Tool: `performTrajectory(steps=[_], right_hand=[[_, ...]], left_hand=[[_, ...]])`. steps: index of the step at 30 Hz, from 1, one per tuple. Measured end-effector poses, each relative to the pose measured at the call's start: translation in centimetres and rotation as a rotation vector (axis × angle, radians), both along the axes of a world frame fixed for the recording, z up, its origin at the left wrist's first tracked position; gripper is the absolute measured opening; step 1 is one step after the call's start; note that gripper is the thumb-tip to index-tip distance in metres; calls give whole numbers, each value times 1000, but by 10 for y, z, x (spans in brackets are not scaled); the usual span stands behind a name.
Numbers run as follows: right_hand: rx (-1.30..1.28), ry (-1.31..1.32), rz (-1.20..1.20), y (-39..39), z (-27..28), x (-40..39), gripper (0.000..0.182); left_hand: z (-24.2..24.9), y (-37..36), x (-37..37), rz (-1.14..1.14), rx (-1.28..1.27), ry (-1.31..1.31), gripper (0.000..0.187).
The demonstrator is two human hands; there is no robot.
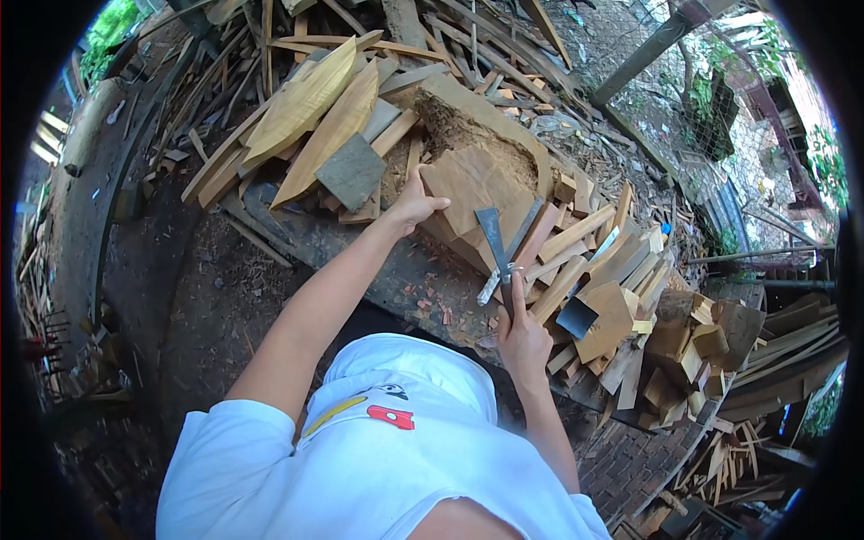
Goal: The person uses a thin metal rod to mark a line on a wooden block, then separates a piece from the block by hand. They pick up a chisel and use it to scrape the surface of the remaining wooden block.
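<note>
My left hand [417, 207] is closed on the left edge of a thick wooden block [477, 184], its thumb lying along the near side. The block rests tilted against a large hollowed piece of wood [486, 112] filled with shavings. My right hand [524, 337] is wrapped round the handle of an adze [491, 236]. Its dark, flared metal blade points away from me and overlaps the block's near right side. A whitish wrapped part shows beside the handle, just above my right fingers. My right palm hides the rest of the handle.
Pale shaped boards [301, 108] and a grey square slab [351, 173] lie left of the block. Cut offcuts [612, 319] crowd the bench's right side, with a dark square piece [576, 318] among them. Reddish chips dot the bench top [396, 274]. Wire fencing [648, 99] stands behind.
</note>
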State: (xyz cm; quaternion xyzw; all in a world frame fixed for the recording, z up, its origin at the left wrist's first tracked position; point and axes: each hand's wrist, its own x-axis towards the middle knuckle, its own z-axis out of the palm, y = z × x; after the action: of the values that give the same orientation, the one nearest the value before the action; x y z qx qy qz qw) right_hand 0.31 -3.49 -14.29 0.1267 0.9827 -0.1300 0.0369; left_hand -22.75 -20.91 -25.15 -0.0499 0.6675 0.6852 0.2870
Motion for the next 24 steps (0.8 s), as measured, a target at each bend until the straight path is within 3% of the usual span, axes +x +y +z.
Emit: performTrajectory(steps=[8,12,14,21,24], right_hand=[[98,144,55,-8,-13,-73,62],[39,165,95,2,-15,-27,61],[-67,14,5,-2,-4,-16,61],[-19,76,15,-9,-15,-85,56],[-49,81,36,-2,-13,-45,59]], left_hand=[[3,2,-7,-27,33,-103,86],[-2,2,-7,-1,27,-39,87],[13,3,-3,-23,-45,-68,88],[-6,2,-10,-31,-42,-7,87],[0,3,-9,-46,10,-48,88]])
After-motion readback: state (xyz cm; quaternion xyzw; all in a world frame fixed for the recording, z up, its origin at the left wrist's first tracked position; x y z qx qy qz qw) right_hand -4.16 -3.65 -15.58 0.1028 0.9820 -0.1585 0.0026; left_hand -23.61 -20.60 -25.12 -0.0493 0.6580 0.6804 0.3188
